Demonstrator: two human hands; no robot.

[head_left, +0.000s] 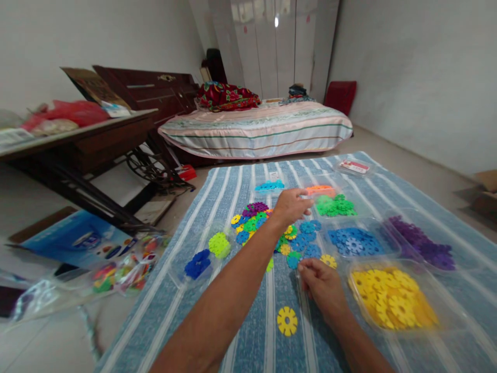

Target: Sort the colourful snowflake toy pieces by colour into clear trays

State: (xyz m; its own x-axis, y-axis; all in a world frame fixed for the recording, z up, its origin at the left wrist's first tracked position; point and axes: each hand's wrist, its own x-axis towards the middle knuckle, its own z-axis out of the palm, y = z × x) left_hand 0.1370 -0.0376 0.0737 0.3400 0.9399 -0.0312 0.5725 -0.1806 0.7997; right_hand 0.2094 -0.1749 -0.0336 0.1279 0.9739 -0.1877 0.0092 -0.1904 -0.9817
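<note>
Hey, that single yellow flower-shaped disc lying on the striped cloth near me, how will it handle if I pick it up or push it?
The yellow disc looks like thin moulded plastic, so probably stiff and light. It lies flat, so it is unlikely to roll. On the striped cloth it would likely drag rather than slide.

Trays [404, 303] ring a loose pile [289, 235] on the mat [233, 197] — bed [256, 129] behind.

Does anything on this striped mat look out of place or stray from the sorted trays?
One yellow disc lies alone on the striped mat, apart from the yellow tray. A mixed-colour pile sits loose in the middle, beside the left hand and right hand.
</note>
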